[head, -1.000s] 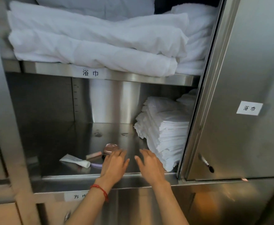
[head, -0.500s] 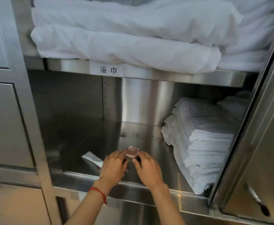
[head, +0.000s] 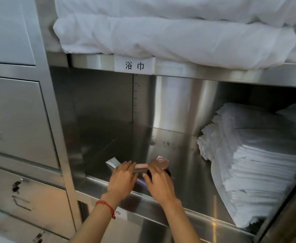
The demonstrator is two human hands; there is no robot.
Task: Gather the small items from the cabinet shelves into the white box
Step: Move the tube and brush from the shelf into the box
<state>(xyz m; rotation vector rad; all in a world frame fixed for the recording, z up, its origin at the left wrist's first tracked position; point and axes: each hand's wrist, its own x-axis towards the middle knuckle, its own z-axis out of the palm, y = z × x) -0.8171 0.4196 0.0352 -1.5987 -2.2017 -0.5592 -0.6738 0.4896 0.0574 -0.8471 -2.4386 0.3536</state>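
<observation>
Since half a second ago, both hands have closed in around the small items. Left hand (head: 121,178) and right hand (head: 158,181) nearly together, fingers curled over tube (head: 112,162), pink stick (head: 141,166), jar (head: 159,163) at shelf (head: 187,181) front. Best scoop everything at once, thumbs underneath. White box unseen.

The lower shelf (head: 187,195) has free room on its left and middle part, up to the shelf above. On the right side a tall stack of folded white cloths (head: 259,165) blocks the way.
</observation>
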